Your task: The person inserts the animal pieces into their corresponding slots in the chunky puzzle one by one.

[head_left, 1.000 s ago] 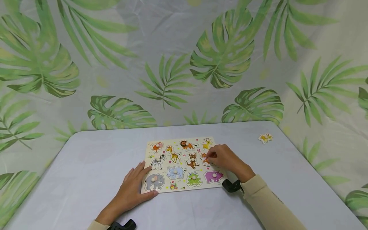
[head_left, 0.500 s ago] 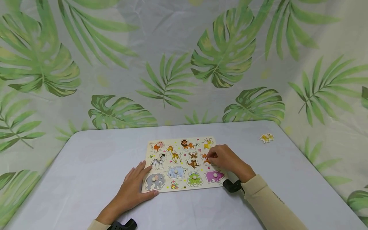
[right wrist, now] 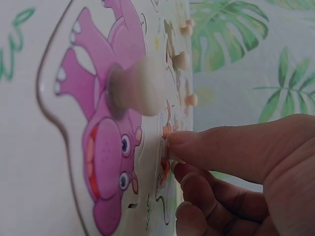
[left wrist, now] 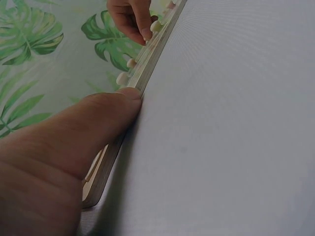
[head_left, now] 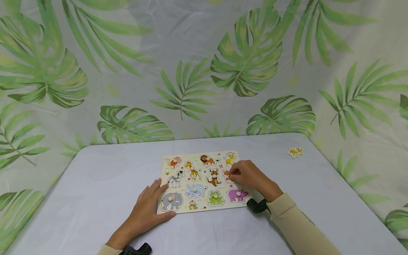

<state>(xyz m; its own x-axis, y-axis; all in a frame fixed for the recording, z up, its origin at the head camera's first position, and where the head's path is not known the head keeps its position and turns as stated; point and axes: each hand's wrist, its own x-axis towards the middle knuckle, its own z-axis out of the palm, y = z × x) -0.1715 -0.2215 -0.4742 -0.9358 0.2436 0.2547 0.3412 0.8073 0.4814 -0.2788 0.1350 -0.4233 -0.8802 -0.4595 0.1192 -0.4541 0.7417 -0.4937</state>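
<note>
A wooden animal puzzle board (head_left: 200, 208) lies mid-table, with several knobbed pieces in its recesses. My left hand (head_left: 147, 204) rests at its left side, fingers extended and spread along the edge. In the left wrist view the left thumb (left wrist: 93, 125) presses on the board's near edge. Over the right side, my right hand (head_left: 250, 176) pinches the knob of an orange animal puzzle piece (head_left: 227, 176) between thumb and fingertips. That piece appears to sit in its recess, partly hidden by the fingers. The purple hippo piece (right wrist: 106, 162) is closest to the right wrist camera.
A loose yellow horned-animal puzzle piece (head_left: 295, 152) lies near the table's far right corner. White cloth covers the table (head_left: 105, 177). Behind it hangs a leaf-patterned curtain (head_left: 188, 53).
</note>
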